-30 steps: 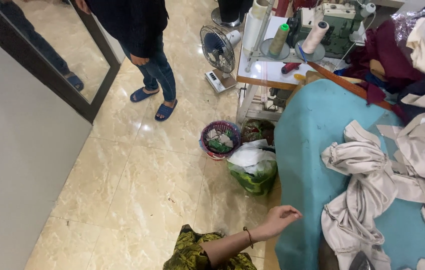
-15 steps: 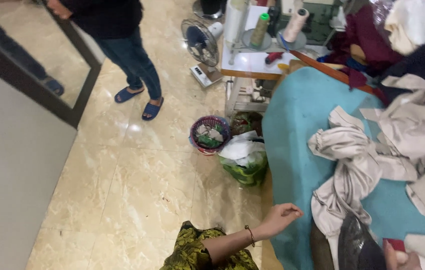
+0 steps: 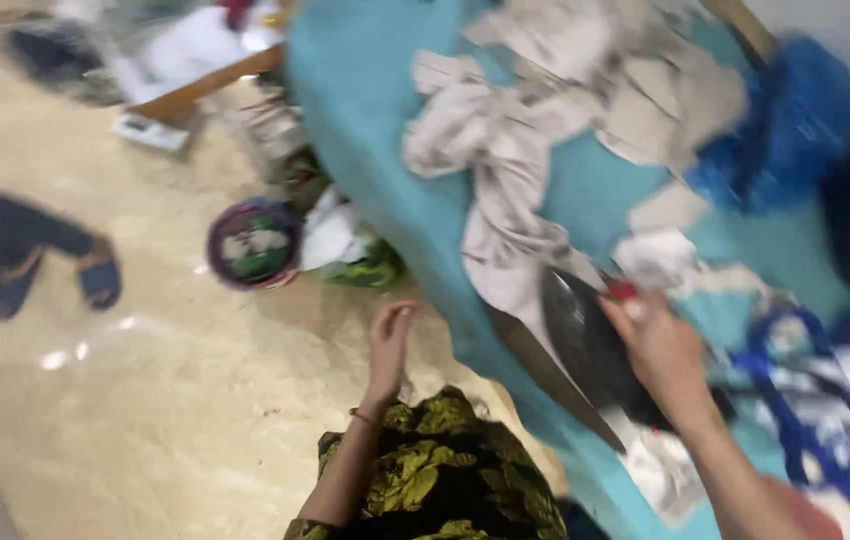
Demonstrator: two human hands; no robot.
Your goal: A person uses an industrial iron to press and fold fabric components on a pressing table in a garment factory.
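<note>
Iron (image 3: 585, 340): dark, glossy, blurred, tilted

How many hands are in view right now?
2. The left hand hangs open beside the teal table edge; the right hand rests on a dark iron-like object on the table. Blur may hide others.

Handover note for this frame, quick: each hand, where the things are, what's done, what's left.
Left hand: empty, fingers loose, hanging at the edge of the teal cloth-covered table, apart from it as far as the blur shows.
Right hand: on the dark, shiny oval object that lies on the table; grip unclear in the blur.
Beside it: a heap of pale beige fabric pieces, with blue cord to the right.
On the floor: a small round purple basket and a green and white bag.
Done: nothing sorted that shows. Left: the fabric heap is untouched.
</note>
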